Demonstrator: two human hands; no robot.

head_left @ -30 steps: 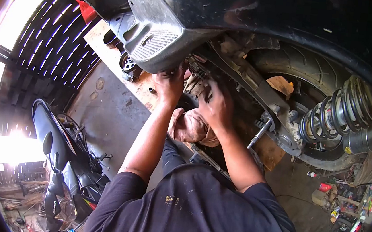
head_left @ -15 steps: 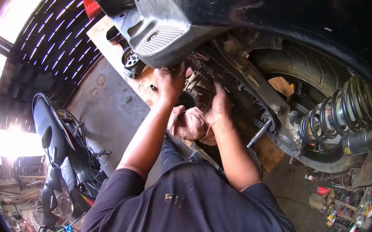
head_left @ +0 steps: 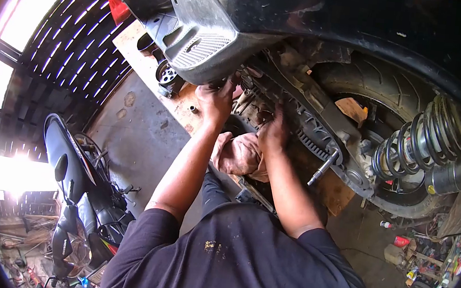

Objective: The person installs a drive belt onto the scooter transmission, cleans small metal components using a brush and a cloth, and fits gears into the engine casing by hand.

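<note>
My left hand [head_left: 215, 101] is closed beneath the edge of the grey footboard [head_left: 200, 49], against the scooter's exposed engine parts. Its fingertips are in shadow, so what they grip is hidden. Beside it, my right hand [head_left: 274, 132] reaches into the dark, greasy engine area [head_left: 253, 107]. The thumb points up, and the other fingers are too shaded to read. A crumpled pinkish-brown rag [head_left: 239, 153] lies just below, between my wrists. To the right of my right hand runs the long open engine casing [head_left: 319, 144], with a silver metal shaft [head_left: 323, 168] sticking out of it.
A wooden board [head_left: 176, 105] at left carries a round slotted metal part [head_left: 166, 75] and a small bushing [head_left: 193, 109]. The rear tyre [head_left: 375, 80] and coil spring [head_left: 425, 138] are at right. A parked motorcycle [head_left: 79, 185] stands left; clutter [head_left: 425, 257] lies lower right.
My right hand has shifted slightly up and left, its wrist turning inward, uncovering more of the casing's ribbed edge. My left hand stays almost in place. The whole view has shifted slightly.
</note>
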